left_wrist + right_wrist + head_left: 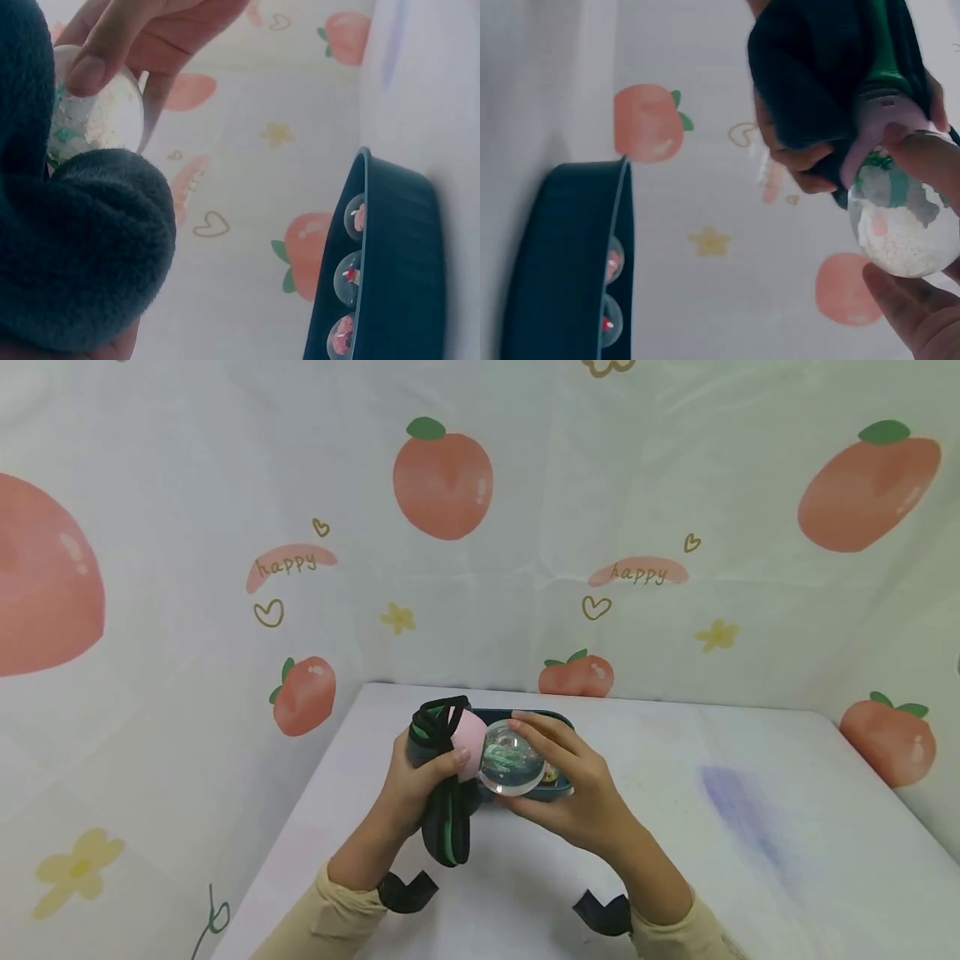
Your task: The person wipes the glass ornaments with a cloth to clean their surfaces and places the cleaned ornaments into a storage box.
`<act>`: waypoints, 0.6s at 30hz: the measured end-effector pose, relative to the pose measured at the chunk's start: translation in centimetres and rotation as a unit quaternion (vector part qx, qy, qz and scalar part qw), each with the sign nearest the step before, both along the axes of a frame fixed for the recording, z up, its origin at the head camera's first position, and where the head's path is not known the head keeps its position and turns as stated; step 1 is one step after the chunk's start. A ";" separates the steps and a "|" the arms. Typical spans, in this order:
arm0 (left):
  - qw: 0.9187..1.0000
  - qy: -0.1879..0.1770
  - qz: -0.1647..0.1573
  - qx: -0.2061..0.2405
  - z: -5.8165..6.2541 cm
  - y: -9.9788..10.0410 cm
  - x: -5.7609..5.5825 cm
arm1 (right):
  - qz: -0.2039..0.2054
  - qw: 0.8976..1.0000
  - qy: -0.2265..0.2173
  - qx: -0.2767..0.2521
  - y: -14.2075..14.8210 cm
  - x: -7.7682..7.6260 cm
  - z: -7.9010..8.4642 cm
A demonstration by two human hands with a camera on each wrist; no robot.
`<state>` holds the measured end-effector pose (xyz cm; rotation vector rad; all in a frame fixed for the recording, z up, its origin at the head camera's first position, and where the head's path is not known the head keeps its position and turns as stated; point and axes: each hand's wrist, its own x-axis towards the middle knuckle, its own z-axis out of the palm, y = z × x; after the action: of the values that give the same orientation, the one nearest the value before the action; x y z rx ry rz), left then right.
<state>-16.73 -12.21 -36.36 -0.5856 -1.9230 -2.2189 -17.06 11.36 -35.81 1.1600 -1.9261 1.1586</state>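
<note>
In the head view a clear snow globe (512, 760) lies tilted on its side between my hands, above the white table. Its pink base (469, 731) points left. My left hand (405, 792) grips the base with the thumb, along with a dark green fuzzy cloth-like thing (446, 833) with black edging and straps, whose exact kind I cannot tell. My right hand (585, 787) holds the glass ball, thumb and fingers on opposite sides. Green and white bits show inside the globe (904, 225) in the right wrist view. The fuzzy thing (90, 247) hides most of the left hand in the left wrist view.
Just behind the hands stands a dark teal tray (405, 247) holding several small clear balls (349, 277) with pink and red figures inside. A white printed curtain (525, 527) rises behind the table (637, 877). A purple smear (742, 818) marks the table's right side.
</note>
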 end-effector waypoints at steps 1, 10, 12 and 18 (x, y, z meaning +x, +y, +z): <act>1.000 -0.002 -0.003 0.001 0.0 0.0 0.0 | 0.005 1.000 0.014 -0.005 0.0 -0.1 0.1; 1.000 0.003 -0.015 -0.012 -0.2 -0.2 0.2 | 0.069 0.993 -0.023 -0.088 0.6 -0.2 0.9; 1.000 0.016 -0.014 -0.019 -0.2 -0.3 0.2 | 0.087 0.989 -0.039 -0.114 0.9 -0.3 1.3; 0.999 0.025 -0.031 -0.022 -0.4 -0.7 0.2 | 0.032 0.985 -0.061 -0.160 2.4 -1.1 2.2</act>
<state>-16.55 -12.87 -36.76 -0.7101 -1.9589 -2.1814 -18.14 13.72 -33.60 1.0016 -1.7177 1.5384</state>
